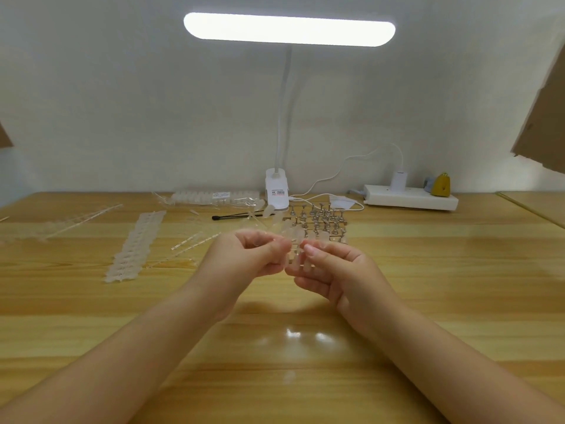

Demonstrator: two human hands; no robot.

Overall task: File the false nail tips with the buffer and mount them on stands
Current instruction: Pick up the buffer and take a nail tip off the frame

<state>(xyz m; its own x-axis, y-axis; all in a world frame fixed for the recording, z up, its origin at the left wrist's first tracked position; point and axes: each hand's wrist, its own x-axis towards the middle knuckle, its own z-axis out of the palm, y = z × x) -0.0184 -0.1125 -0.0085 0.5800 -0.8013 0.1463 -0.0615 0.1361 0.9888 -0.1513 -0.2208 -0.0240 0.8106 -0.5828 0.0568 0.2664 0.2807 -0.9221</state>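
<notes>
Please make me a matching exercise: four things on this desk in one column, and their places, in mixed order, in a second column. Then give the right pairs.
Things
1. small metal nail stands
2. white power strip
3. long strip of clear false nail tips
4. thin black stick-shaped tool

Places
A. at the back right, by the wall
B. flat on the wooden desk, left of the left hand
C. clustered behind both hands, in front of the white clip lamp base
D. lying just left of the lamp base

Pairs: 1-C, 2-A, 3-B, 4-D
</notes>
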